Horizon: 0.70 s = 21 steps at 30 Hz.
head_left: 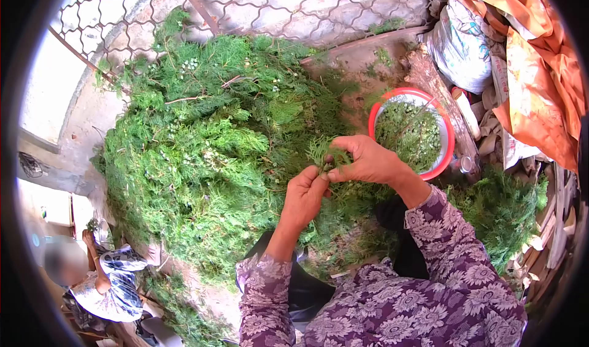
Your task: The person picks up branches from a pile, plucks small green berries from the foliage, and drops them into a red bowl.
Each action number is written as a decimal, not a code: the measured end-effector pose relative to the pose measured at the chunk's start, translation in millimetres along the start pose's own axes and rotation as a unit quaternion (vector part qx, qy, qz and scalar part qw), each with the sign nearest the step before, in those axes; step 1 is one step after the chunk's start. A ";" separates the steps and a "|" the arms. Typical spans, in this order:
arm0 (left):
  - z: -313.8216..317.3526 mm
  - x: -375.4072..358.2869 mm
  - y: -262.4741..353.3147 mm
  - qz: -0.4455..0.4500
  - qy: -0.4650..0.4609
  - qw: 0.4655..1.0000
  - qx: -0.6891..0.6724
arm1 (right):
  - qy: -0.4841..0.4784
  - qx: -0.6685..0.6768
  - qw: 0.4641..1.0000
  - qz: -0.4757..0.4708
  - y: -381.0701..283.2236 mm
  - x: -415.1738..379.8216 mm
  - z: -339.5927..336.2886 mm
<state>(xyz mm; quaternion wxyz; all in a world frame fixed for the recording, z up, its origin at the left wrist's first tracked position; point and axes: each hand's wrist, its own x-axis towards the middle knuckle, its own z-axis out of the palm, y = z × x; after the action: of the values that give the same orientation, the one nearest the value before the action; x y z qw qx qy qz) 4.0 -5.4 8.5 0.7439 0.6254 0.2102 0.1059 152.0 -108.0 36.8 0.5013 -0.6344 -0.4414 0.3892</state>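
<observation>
Both of my hands meet in front of me over a big heap of green conifer branches (202,144). Between them is a small conifer sprig (320,152) with feathery leaves. My left hand (305,193) pinches its lower end, thumb and fingers pressed together. From the right, my right hand (368,160) closes thumb and finger on the same sprig; its fingertips are partly hidden by the greenery. Just right of my right hand stands a red-rimmed basin (450,132) holding clipped sprigs and small pale green cones or berries.
A wire mesh fence (264,6) runs behind the heap. White sacks (460,46) and an orange tarp (540,83) are piled at the upper right. More branches (497,212) lie beside firewood (558,218) at right. Another person (110,279) sits at the lower left, holding greenery.
</observation>
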 end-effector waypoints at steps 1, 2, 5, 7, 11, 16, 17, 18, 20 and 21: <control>-1.7 0.2 -1.3 0.013 -0.007 1.000 0.010 | -0.001 0.029 1.000 0.002 -1.4 -1.0 0.5; -3.3 1.2 -2.5 0.027 -0.015 0.999 0.020 | 0.000 0.029 1.000 0.001 -1.5 -1.0 0.8; -6.6 1.5 -12.5 0.045 -0.015 0.995 0.090 | -0.011 0.027 0.999 0.036 -1.1 -0.7 -0.8; -7.1 3.3 -18.2 0.078 -0.002 0.990 0.116 | -0.022 0.035 0.998 0.041 -0.5 -1.3 -0.6; -1.7 2.9 -14.6 0.104 0.020 0.986 0.126 | -0.021 0.085 0.996 0.029 3.7 -1.7 2.5; -2.4 0.6 -3.5 0.129 0.067 0.967 0.211 | 0.003 0.018 0.999 0.042 -0.1 -1.0 5.3; -1.4 0.7 -1.2 0.169 0.110 0.952 0.230 | 0.004 0.020 0.999 0.043 -1.9 -1.6 4.6; -1.4 1.1 -1.2 0.168 0.109 0.952 0.231 | 0.009 0.020 0.997 0.071 -8.7 -2.7 3.1; -2.3 2.2 -0.5 0.252 0.111 0.922 0.271 | 0.014 0.019 0.995 0.094 -10.0 -1.2 1.9; -3.0 2.6 -2.9 0.254 0.112 0.922 0.271 | 0.000 -0.029 0.997 0.067 -2.2 -0.1 1.4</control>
<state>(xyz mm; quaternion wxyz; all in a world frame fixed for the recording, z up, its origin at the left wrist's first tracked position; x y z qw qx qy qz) 4.7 -2.2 4.8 0.4657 0.8196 0.1473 0.2995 150.3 -107.5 38.7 0.4553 -0.6771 -0.4091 0.4085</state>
